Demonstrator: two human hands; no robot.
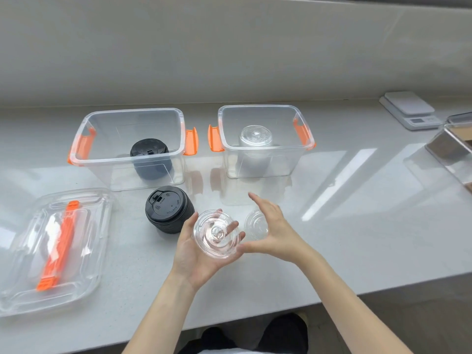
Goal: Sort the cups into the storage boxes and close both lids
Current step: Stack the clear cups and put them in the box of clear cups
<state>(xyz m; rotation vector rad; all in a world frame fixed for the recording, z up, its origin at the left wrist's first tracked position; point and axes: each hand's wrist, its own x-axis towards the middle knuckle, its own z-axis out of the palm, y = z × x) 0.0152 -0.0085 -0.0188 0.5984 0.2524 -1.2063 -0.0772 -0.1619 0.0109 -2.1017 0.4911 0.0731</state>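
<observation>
Two clear storage boxes with orange latches stand open on the white counter. The left box [84, 159] holds a black lidded cup [150, 159]; the right box [304, 146] holds a clear lidded cup [255, 141]. Another black cup [167, 209] stands in front of the left box. My left hand [194, 259] grips a clear lidded cup [217, 233] above the counter. My right hand [273, 228] is spread beside it, thumb close to the cup's rim. A second clear cup [255, 223] stands on the counter, partly hidden behind my right hand. The clear lids [53, 249] with orange handles lie at the left.
A white kitchen scale [411, 111] sits at the back right. A clear and metallic container [452, 152] stands at the right edge. A grey wall runs behind the counter. The counter's front edge is just under my forearms.
</observation>
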